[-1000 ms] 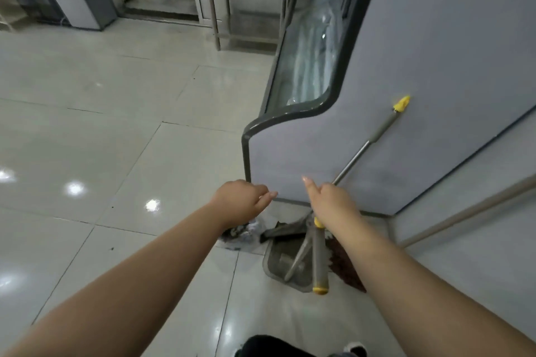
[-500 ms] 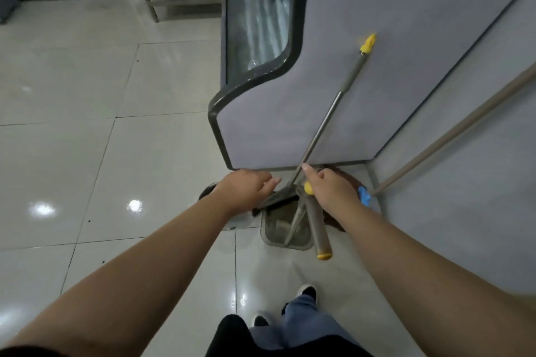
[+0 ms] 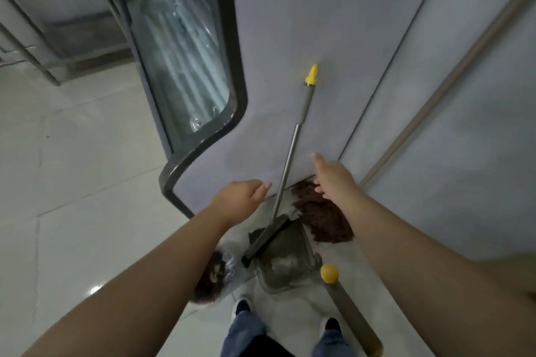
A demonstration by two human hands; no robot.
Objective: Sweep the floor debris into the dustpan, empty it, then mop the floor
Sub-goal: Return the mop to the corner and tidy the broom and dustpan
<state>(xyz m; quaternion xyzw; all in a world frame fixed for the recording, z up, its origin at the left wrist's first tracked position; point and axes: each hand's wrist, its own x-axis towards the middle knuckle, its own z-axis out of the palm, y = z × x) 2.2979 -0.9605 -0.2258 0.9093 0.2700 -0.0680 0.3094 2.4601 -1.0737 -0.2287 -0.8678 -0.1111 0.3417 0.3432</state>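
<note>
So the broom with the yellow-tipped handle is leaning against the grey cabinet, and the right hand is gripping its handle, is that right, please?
Not quite. The broom does lean against the grey cabinet, but the head view shows the right hand open beside the handle, not gripping it. The left hand holds nothing either.

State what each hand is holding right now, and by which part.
Nothing: the left hand and right hand are both open, either side of the broom handle, not touching it.

Bare forearms, no sleeves; blue jeans (image 3: 246, 333); dark shoes (image 3: 242, 306) with white trim.
</note>
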